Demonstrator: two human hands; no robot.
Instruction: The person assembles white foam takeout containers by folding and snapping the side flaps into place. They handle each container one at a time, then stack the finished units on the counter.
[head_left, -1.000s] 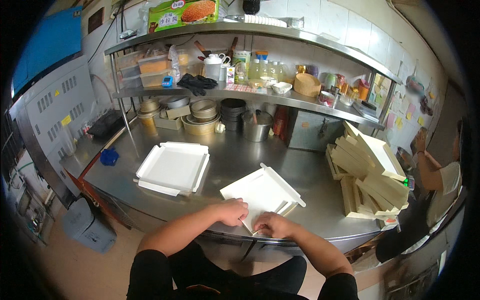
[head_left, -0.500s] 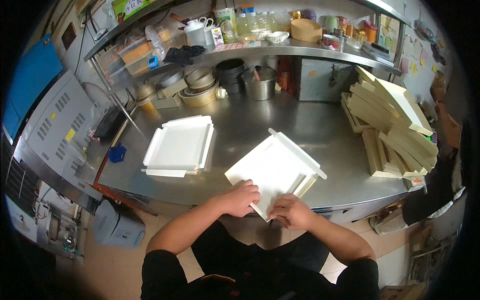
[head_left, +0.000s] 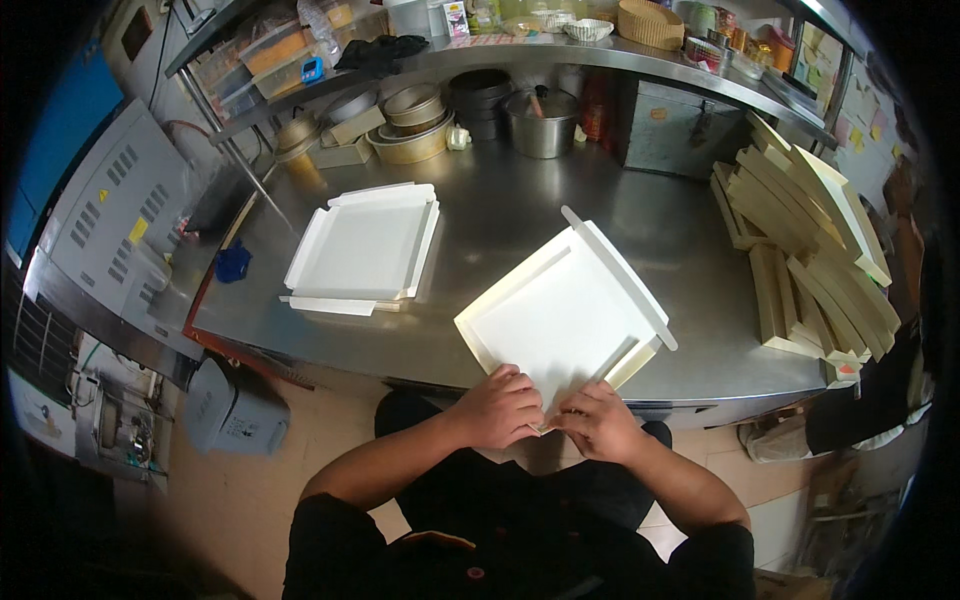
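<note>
A white cardboard box tray, partly folded up, lies turned cornerwise at the table's front edge. Its near corner is between my hands. My left hand has its fingers closed on the wall left of that corner. My right hand pinches the corner from the other side, fingertips almost meeting the left ones. The far right side has a long flap sticking out past both ends. Further left lies a stack of flat white box blanks with raised edges and loose flaps.
Folded cream box trays are piled askew at the right. Along the back stand a steel pot, round baking tins and a grey metal case beneath a shelf. A blue object lies by the left edge; a grey bin stands below.
My view has tipped downward, so the table sits higher. My left hand has come in closer to the right one at the near corner, and the tray's left wall now stands more upright.
</note>
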